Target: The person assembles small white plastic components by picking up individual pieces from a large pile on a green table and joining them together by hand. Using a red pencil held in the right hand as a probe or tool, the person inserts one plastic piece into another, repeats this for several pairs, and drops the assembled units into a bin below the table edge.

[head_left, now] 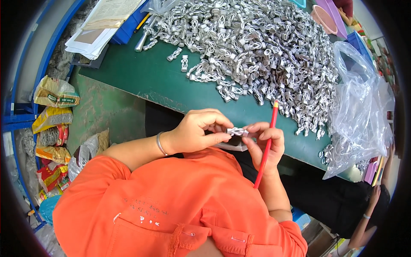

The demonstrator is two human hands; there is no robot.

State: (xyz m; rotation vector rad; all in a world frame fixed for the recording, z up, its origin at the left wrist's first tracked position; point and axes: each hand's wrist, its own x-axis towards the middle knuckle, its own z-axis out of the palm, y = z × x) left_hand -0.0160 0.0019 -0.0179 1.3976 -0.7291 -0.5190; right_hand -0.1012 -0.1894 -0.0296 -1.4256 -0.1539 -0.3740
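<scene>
At the centre of the frame I see my left hand (195, 130) pinching one end of a small silver metal clip (237, 131), thumb and fingers closed on it. My right hand (267, 143) meets it from the right, fingertips closed on the clip's other end, with a red pencil (266, 145) tucked between its fingers and running upright past the palm. Both hands hover just below the near edge of the green tabletop (145, 77). A big heap of silver clips (261, 47) fills the upper middle of the frame, a clear plastic bag (361, 107) lies at the right, and papers (102, 25) sit upper left.
</scene>
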